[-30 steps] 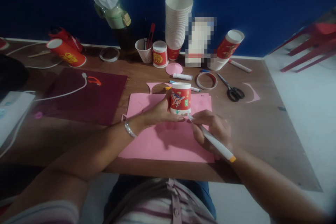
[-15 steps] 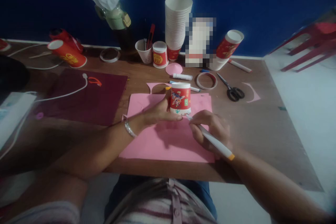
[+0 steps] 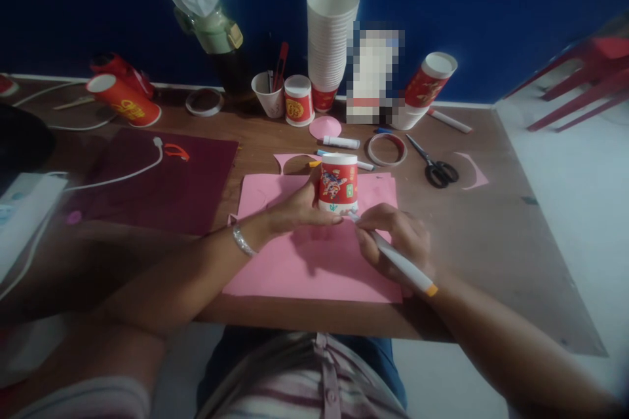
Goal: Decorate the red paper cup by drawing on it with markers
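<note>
A red and white paper cup (image 3: 339, 182) with a printed figure is gripped in my left hand (image 3: 299, 209), thumb along its lower white band and the other fingers hidden behind it. Small green marks show on that band. My right hand (image 3: 396, 239) is closed round a white marker pen (image 3: 403, 263) with an orange end. The pen's tip is at the white band near my left thumb; whether it touches I cannot tell. Both hands are over pink paper sheets (image 3: 314, 275) on the brown table (image 3: 491, 262).
Black-handled scissors (image 3: 439, 173), a tape roll (image 3: 387, 150), a pink paper disc (image 3: 325, 127) and loose markers (image 3: 341, 143) lie beyond the hands. Behind them stand a tall cup stack (image 3: 330, 33) and a cup of tools (image 3: 268, 101). A power strip (image 3: 24, 209) with cables is at left.
The cup seems to have turned slightly in my left hand, its printed figure and green marks shifting a little. The pen stays at the white band. The view has shifted slightly.
</note>
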`<action>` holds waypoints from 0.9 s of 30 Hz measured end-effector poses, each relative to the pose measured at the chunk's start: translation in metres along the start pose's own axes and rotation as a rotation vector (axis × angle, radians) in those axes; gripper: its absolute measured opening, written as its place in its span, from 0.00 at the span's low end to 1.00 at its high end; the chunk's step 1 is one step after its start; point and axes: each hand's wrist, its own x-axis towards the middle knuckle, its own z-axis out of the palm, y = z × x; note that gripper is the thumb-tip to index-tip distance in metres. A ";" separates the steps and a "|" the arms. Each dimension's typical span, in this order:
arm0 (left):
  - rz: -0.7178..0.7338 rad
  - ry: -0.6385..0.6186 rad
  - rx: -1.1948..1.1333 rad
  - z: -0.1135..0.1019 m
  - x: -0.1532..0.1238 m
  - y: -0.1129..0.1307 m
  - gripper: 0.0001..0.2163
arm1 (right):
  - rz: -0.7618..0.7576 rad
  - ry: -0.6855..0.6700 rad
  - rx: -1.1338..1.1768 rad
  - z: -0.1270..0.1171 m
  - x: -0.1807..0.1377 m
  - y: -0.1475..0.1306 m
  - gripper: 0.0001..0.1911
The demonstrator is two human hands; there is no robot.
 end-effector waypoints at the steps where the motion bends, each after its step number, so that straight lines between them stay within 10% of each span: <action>1: 0.002 0.000 -0.002 0.000 0.000 0.000 0.34 | 0.002 -0.003 -0.001 0.000 0.000 0.000 0.04; 27: -0.020 0.022 0.080 0.003 0.002 0.003 0.30 | 0.004 0.013 -0.055 -0.001 0.001 0.000 0.04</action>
